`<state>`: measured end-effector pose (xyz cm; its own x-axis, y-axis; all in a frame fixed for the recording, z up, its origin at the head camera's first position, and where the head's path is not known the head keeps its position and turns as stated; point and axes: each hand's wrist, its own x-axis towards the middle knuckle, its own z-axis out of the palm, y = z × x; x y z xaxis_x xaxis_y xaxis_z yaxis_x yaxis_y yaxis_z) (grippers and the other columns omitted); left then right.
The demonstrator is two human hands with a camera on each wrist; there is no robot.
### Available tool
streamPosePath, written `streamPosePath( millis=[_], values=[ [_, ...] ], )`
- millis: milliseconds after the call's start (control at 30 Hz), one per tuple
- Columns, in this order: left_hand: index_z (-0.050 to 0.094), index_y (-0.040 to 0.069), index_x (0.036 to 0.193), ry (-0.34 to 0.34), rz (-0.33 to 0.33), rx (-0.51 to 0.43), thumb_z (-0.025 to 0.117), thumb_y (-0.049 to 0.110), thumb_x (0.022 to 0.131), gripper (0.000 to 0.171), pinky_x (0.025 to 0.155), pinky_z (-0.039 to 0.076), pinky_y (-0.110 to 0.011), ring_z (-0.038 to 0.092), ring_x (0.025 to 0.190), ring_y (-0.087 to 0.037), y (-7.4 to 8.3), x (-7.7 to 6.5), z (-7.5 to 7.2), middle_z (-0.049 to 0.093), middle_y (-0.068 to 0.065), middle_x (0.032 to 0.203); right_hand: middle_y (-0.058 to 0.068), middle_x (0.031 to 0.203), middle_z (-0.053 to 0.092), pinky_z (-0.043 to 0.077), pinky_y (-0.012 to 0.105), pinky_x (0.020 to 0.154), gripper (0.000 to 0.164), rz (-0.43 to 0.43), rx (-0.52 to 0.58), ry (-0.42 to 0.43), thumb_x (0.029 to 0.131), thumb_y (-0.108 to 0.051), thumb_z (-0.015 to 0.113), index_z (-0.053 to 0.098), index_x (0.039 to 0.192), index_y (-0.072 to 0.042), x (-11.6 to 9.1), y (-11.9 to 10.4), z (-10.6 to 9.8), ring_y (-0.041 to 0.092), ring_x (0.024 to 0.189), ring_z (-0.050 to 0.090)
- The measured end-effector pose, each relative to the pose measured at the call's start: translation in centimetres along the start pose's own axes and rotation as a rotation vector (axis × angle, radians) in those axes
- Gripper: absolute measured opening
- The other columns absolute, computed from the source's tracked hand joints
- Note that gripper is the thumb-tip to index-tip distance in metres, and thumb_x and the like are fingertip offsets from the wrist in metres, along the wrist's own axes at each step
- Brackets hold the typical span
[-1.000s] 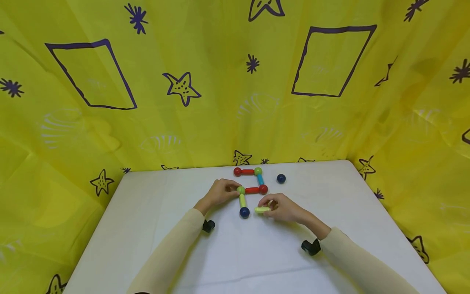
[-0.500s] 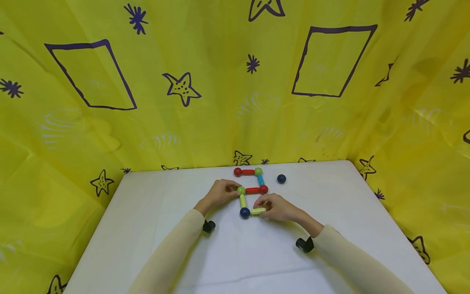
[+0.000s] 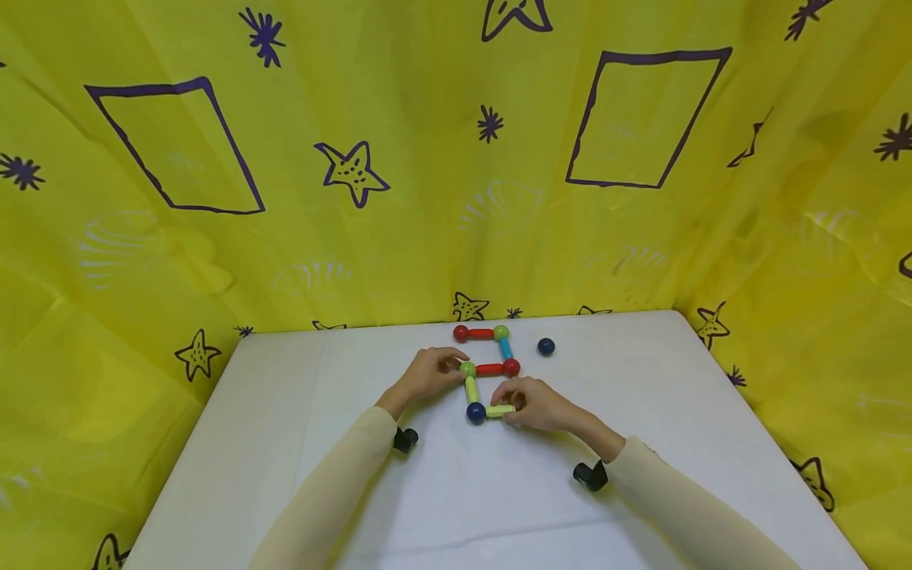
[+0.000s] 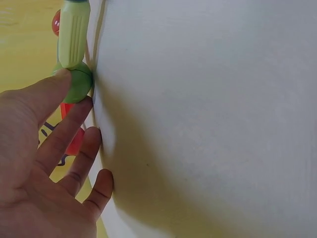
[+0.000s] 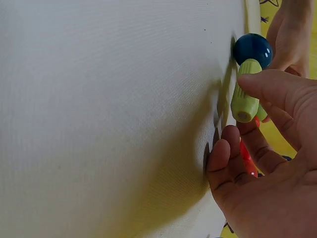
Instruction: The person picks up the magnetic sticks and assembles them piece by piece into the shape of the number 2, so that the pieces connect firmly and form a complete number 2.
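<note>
My left hand (image 3: 431, 372) pinches a green ball (image 4: 80, 85) between thumb and forefinger, at a corner of a shape made of balls and rods. A light yellow-green rod (image 3: 473, 390) runs from that ball to a dark blue ball (image 3: 476, 412). My right hand (image 3: 537, 404) holds a second yellow-green rod (image 5: 245, 101) by thumb and fingers; its far end touches the blue ball. From the green ball a red rod (image 3: 490, 370) leads to a red ball (image 3: 511, 367). Beyond are a blue rod (image 3: 506, 348), another green ball (image 3: 501, 332), a red rod (image 3: 480, 334) and a red ball (image 3: 461, 333).
A loose dark blue ball (image 3: 545, 347) lies to the right of the shape on the white table (image 3: 285, 419). Behind the table's far edge hangs a yellow curtain (image 3: 427, 237) with dark drawings, which also covers both sides.
My right hand has moved left with the yellow-green rod, whose end has come against the dark blue ball. The left hand has stayed at the green ball.
</note>
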<state>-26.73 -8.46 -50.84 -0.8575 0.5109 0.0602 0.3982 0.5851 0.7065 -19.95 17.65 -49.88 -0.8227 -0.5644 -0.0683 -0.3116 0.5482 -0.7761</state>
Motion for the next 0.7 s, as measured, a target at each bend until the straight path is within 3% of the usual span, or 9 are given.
streamPosePath(
  millis=[700],
  values=[
    [0.075,0.016,0.117,-0.028,-0.015,-0.017,0.076,0.015,0.094,0.023,0.083,0.051,-0.030,0.059,0.089,-0.016,0.21,0.26,0.06,0.074,-0.002,0.109,-0.006,0.091,0.062,0.047,0.027,0.077,0.020,-0.040,-0.055,0.014,0.091,-0.004,0.074,0.070,0.106,-0.017,-0.41,0.28,0.48,0.016,0.086,0.054]
  ],
)
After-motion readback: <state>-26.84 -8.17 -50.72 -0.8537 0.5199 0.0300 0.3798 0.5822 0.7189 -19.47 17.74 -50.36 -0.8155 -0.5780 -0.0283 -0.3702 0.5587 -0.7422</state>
